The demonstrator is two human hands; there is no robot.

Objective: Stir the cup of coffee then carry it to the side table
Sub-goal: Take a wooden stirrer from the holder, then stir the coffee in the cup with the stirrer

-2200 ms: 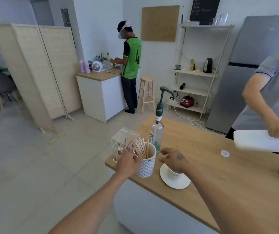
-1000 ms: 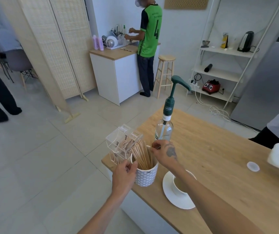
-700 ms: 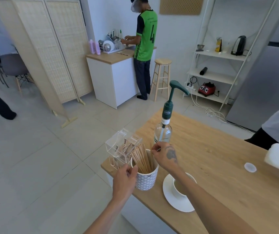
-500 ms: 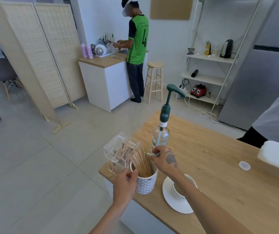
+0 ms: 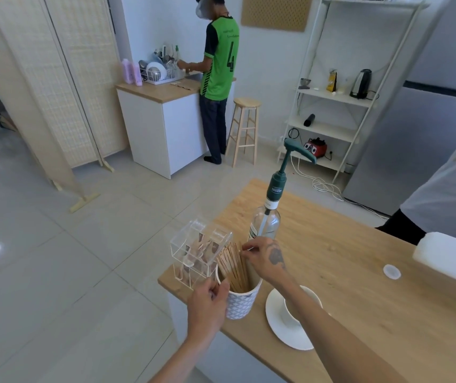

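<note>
Down at the near corner of the light wooden table (image 5: pixel 359 272), left hand (image 5: pixel 207 308) wrapped around the side of the white patterned ceramic holder (image 5: pixel 240 302), steadying it. Right hand (image 5: pixel 265 258) above the holder's mouth, thumb and forefinger pinched on the tips of the thin wooden stir sticks (image 5: pixel 233 268); cannot tell how many. White coffee cup (image 5: pixel 293 313) on its round white saucer (image 5: pixel 282 333) just right of the holder, under the right forearm, untouched by either hand. Clear acrylic box (image 5: pixel 196 252) and green-pump glass syrup bottle (image 5: pixel 267 225) just behind.
</note>
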